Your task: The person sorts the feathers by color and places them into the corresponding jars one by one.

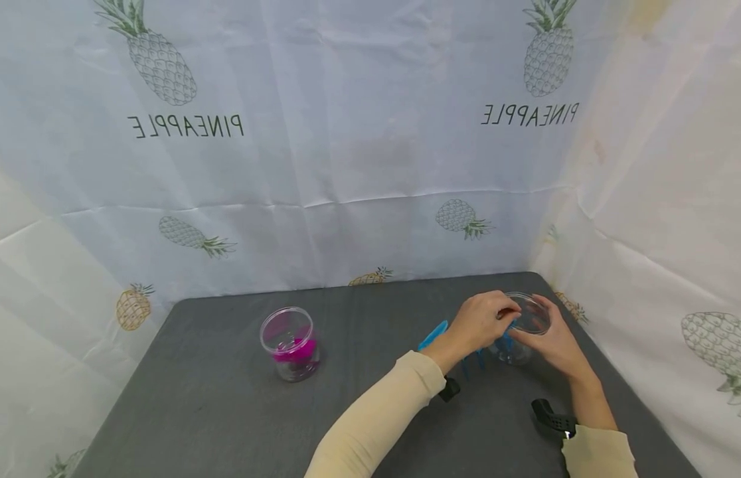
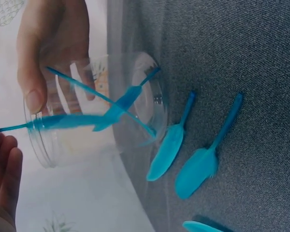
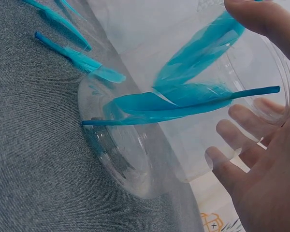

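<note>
A clear plastic jar [image 1: 510, 355] stands at the right of the table, and my right hand [image 1: 552, 342] grips it near the rim, fingers and thumb around its side. Over the mouth, my left hand [image 1: 481, 318] pinches the quill of a blue feather [image 2: 70, 121], whose vane hangs inside the jar. More blue feathers [image 3: 169, 104] lie within it, one leaning across the wall. Next to the jar, on the cloth, lie several loose blue feathers [image 2: 198, 169], partly hidden by my left arm in the head view.
At the left of the table stands a second clear jar [image 1: 289, 325] with bright pink feathers [image 1: 295, 350] inside. The dark grey tabletop [image 1: 227, 398] ends at a white pineapple-print curtain [image 1: 370, 166] behind and along both sides.
</note>
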A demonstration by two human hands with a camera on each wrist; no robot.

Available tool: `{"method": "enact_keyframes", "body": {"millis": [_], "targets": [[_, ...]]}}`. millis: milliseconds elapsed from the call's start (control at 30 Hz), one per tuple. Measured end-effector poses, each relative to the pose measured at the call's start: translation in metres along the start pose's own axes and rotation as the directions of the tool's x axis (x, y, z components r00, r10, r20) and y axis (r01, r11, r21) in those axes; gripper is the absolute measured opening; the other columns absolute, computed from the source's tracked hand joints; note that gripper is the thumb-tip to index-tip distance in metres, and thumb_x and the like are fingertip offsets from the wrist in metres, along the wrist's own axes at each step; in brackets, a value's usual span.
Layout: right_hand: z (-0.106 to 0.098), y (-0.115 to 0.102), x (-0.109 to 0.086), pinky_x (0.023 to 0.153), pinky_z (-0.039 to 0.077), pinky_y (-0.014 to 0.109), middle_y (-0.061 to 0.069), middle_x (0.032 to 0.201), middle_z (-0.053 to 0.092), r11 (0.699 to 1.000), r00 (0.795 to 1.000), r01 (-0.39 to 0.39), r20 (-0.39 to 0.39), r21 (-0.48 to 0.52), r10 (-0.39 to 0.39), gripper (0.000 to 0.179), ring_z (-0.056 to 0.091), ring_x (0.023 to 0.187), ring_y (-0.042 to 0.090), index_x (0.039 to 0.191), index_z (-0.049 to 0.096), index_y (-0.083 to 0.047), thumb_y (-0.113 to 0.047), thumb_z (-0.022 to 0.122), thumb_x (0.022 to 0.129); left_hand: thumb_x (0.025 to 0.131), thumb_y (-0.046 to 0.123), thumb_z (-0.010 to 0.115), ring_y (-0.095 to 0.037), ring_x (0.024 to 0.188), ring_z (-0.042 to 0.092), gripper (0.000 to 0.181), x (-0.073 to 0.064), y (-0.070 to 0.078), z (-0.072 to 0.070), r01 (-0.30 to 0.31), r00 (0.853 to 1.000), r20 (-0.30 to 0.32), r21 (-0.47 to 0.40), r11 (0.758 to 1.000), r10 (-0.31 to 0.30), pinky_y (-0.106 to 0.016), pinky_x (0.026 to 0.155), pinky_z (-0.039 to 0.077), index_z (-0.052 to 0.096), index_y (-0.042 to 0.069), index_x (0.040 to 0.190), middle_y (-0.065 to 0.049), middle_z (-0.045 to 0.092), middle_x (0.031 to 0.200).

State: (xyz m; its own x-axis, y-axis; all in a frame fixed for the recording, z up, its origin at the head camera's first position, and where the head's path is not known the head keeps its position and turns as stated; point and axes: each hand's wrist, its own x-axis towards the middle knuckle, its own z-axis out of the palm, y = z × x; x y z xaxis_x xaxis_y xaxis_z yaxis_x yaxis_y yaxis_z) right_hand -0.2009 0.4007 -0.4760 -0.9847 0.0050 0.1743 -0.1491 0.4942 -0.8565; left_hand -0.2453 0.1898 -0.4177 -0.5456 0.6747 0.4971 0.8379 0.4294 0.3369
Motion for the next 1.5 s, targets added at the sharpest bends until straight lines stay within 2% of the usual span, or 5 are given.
{"method": "enact_keyframes", "body": {"millis": [267,367,800,1067,1500], "targets": [[0.001,0.002,0.002,0.086,0.047,0.008,0.032,0.16,0.015,1.0,1.0,-0.001,-0.005,-0.024,0.001,0.102,0.022,0.143,0.056,0.161,-0.001,-0.002,-0.024,0.074,0.096,0.103,0.024,0.063,0.004,0.085,0.059,0.021,-0.003,-0.005,-0.001,0.037,0.999,0.033,-0.09,0.995,-0.034,-0.003,0.073,0.04,0.077,0.016,0.116,0.006,0.071,0.108],[0.001,0.001,0.001,0.098,0.052,0.028,0.032,0.16,0.016,0.999,1.0,-0.003,-0.012,-0.045,0.003,0.101,0.023,0.144,0.055,0.161,0.0,-0.003,-0.025,0.074,0.096,0.103,0.024,0.063,0.004,0.086,0.06,0.02,-0.003,-0.007,-0.002,0.029,1.0,0.012,-0.085,0.996,-0.028,-0.003,0.073,0.041,0.077,0.016,0.115,0.007,0.071,0.106],[0.003,-0.001,0.0,0.111,0.029,0.064,0.033,0.158,0.021,0.999,0.999,0.012,-0.039,-0.032,-0.014,0.104,0.025,0.143,0.054,0.16,0.001,-0.001,-0.021,0.078,0.092,0.104,0.037,0.058,-0.005,0.111,0.063,0.028,-0.025,-0.03,-0.022,0.016,0.991,0.131,0.177,0.984,-0.04,-0.017,0.094,0.05,0.071,0.023,0.125,0.009,0.067,0.123],[0.003,-0.001,-0.001,0.11,0.031,0.065,0.034,0.158,0.021,1.0,0.999,0.007,-0.037,-0.03,-0.008,0.105,0.025,0.143,0.054,0.161,0.001,-0.002,-0.019,0.078,0.092,0.104,0.04,0.058,-0.01,0.115,0.063,0.034,-0.041,-0.05,-0.034,-0.026,0.986,0.168,0.226,0.974,-0.013,-0.022,0.098,0.049,0.068,0.02,0.13,0.005,0.066,0.128],[0.002,-0.002,0.0,0.106,0.034,0.063,0.032,0.159,0.022,0.998,1.0,-0.008,-0.025,-0.062,0.007,0.103,0.027,0.143,0.052,0.161,0.002,-0.003,-0.02,0.077,0.093,0.105,0.042,0.056,-0.017,0.128,0.056,0.043,-0.076,-0.082,-0.049,0.073,0.957,0.262,0.209,0.975,-0.127,-0.031,0.108,0.045,0.061,0.018,0.14,0.0,0.059,0.14]]}}
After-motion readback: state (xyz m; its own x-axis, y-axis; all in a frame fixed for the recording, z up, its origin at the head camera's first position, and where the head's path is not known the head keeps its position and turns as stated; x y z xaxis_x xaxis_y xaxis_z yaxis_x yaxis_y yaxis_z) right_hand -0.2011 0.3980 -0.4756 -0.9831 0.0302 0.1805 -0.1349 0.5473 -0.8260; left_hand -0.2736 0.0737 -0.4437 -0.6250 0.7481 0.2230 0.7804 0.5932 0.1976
